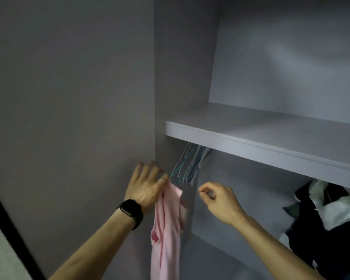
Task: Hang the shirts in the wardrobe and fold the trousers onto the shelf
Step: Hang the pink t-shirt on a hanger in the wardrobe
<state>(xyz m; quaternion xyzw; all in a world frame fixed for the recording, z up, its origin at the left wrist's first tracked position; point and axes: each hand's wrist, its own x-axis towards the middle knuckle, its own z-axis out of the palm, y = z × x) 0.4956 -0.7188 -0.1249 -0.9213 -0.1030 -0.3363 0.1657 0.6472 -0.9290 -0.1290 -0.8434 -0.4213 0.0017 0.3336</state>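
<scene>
Shelf (pixel 271 128) spans the grey wardrobe (pixel 182 77) above hangers (pixel 188 166) and dark clothes (pixel 331 229).

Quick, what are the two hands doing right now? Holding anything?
Left hand: holds the pink shirt.
Right hand: fingers curled shut, nothing seen in its grip.

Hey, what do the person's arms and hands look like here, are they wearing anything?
Both forearms are bare, with no sleeves in view. The left hand has a black smartwatch with a dark rectangular face on its wrist and a thin, pale ring on one finger. The right hand shows no jewellery or glove.
</scene>
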